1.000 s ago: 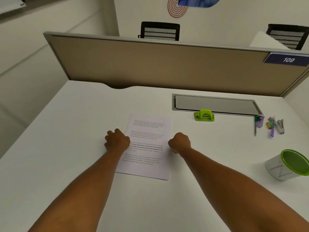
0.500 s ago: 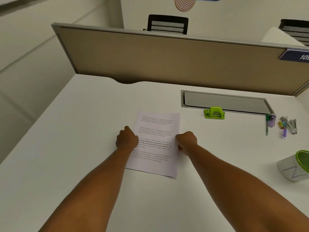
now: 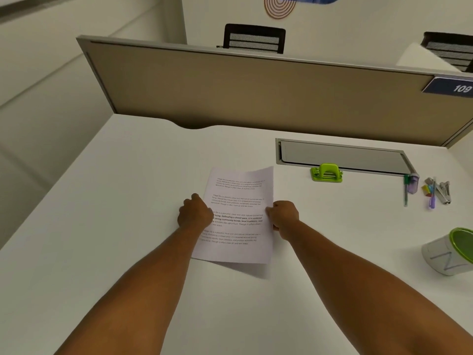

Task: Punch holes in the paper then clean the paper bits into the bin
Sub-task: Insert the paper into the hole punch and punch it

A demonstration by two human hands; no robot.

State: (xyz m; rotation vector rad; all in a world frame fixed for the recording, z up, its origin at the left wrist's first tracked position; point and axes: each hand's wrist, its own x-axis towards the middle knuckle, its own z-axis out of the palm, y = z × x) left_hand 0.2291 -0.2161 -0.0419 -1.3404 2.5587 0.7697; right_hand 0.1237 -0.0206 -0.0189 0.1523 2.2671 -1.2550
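Observation:
A printed sheet of paper (image 3: 239,201) is held a little above the white desk (image 3: 115,201), its near edge casting a shadow. My left hand (image 3: 195,211) grips the sheet's left edge and my right hand (image 3: 284,213) grips its right edge. A green hole punch (image 3: 326,172) stands farther back to the right, apart from both hands. A small white bin with a green rim (image 3: 453,254) leans at the desk's right edge.
A grey cable tray flap (image 3: 343,157) lies behind the hole punch. Pens, clips and a stapler-like tool (image 3: 430,190) are grouped at the right. A tan divider panel (image 3: 256,90) closes the desk's far side, with chairs beyond it.
Both hands closed on the paper's side edges and lifted it off the desk; its near edge now casts a shadow. The camera view shifted slightly.

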